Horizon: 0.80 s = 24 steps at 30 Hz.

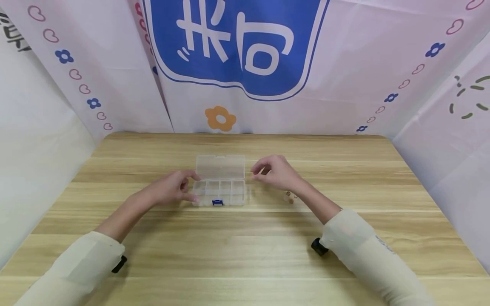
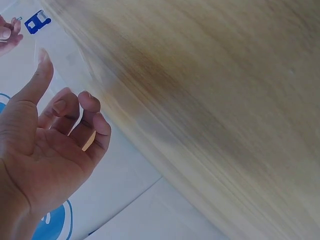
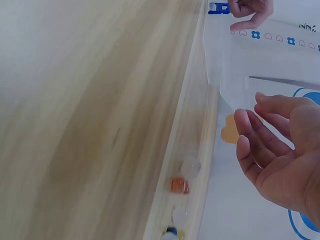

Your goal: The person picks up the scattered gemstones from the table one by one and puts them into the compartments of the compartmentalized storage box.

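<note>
A clear plastic compartment box (image 1: 237,198) lies on the table with its lid (image 1: 220,166) folded back and a blue latch (image 1: 217,202) on its front side. My left hand (image 1: 174,187) holds the box's left end, index finger at the back corner and thumb at the front. To the right of the box and slightly raised, my right hand (image 1: 273,172) has thumb and fingers drawn together. A tiny pale thing (image 2: 19,19) shows at those fingertips in the left wrist view; its kind is too small to tell.
Several small pieces (image 1: 291,201) lie on the table under the right forearm; one is orange (image 3: 179,185) in the right wrist view, others look clear. The wooden table (image 1: 245,250) meets a white printed cloth (image 1: 306,114) at the back, with cloth at both sides.
</note>
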Each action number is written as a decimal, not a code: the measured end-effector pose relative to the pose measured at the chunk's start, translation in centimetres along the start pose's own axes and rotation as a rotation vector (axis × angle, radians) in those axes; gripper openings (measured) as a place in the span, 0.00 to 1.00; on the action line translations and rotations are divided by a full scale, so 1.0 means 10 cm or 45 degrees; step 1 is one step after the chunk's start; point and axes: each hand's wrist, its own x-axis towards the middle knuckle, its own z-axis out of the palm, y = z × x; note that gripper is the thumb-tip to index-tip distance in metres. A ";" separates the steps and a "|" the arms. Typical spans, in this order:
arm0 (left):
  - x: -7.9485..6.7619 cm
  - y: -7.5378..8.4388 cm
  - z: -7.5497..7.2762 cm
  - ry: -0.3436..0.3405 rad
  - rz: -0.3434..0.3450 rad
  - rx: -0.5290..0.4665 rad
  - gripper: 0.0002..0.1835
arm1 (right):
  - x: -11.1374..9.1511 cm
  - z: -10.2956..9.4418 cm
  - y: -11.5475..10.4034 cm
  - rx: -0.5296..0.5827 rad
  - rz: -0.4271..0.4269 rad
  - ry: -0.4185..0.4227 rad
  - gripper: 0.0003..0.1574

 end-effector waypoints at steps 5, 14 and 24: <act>-0.01 0.03 -0.01 0.004 0.006 0.010 0.35 | -0.06 -0.06 0.05 -0.026 0.008 0.009 0.10; -0.01 0.02 0.00 0.004 0.000 0.031 0.34 | -0.18 -0.17 0.18 -0.048 0.030 -0.010 0.09; 0.00 0.01 0.00 0.004 -0.007 0.019 0.33 | -0.31 -0.28 0.32 -0.082 0.046 -0.006 0.08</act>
